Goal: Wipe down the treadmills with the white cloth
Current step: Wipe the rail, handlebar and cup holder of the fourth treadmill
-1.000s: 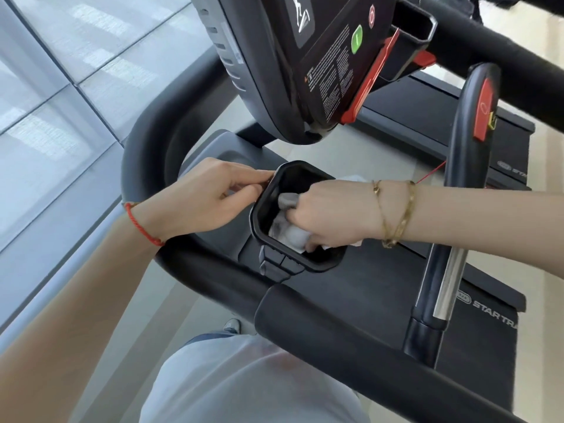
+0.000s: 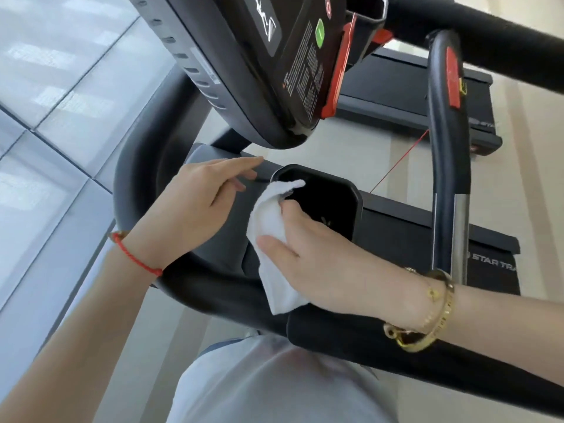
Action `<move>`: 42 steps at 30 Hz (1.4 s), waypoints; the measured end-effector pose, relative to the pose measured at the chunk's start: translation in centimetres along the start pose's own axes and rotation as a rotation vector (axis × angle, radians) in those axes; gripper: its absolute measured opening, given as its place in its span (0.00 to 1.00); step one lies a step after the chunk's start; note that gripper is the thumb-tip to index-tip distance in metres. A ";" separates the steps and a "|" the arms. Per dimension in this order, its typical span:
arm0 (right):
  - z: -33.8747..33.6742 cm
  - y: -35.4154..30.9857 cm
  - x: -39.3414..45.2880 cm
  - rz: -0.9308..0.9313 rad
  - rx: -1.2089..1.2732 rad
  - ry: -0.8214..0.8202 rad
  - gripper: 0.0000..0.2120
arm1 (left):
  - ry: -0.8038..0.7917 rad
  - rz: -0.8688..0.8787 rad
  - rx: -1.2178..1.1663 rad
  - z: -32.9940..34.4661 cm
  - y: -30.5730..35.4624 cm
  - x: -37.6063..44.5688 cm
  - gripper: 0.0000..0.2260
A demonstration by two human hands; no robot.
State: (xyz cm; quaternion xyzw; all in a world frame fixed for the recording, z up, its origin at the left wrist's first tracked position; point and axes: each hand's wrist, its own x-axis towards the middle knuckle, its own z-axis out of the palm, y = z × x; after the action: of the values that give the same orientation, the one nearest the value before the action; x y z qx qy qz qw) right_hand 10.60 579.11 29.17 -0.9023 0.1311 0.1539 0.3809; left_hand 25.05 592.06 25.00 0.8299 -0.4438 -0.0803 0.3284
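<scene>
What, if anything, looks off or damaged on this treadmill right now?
Nothing stands out. The right hand holds the white cloth at the edge of the black cup holder, the left hand hovers or rests open on the grey panel. The red safety cord runs taut; no spill or breakage visible.

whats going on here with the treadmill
A person is wiping a treadmill. The right hand grips a white cloth at the near edge of the black cup holder beside the console. The left hand hovers with relaxed fingers over the grey panel next to it.
</scene>
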 end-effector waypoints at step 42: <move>-5.2 4.8 -0.4 -0.475 -0.908 0.508 0.15 | -0.098 0.016 -0.081 2.0 1.0 -1.0 0.26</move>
State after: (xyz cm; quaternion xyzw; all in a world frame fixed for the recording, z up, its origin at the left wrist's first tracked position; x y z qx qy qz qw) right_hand 9.51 572.17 29.64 -0.9888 -0.0671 -0.1167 -0.0645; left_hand 22.92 591.46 23.95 0.8074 -0.4625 -0.1361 0.3401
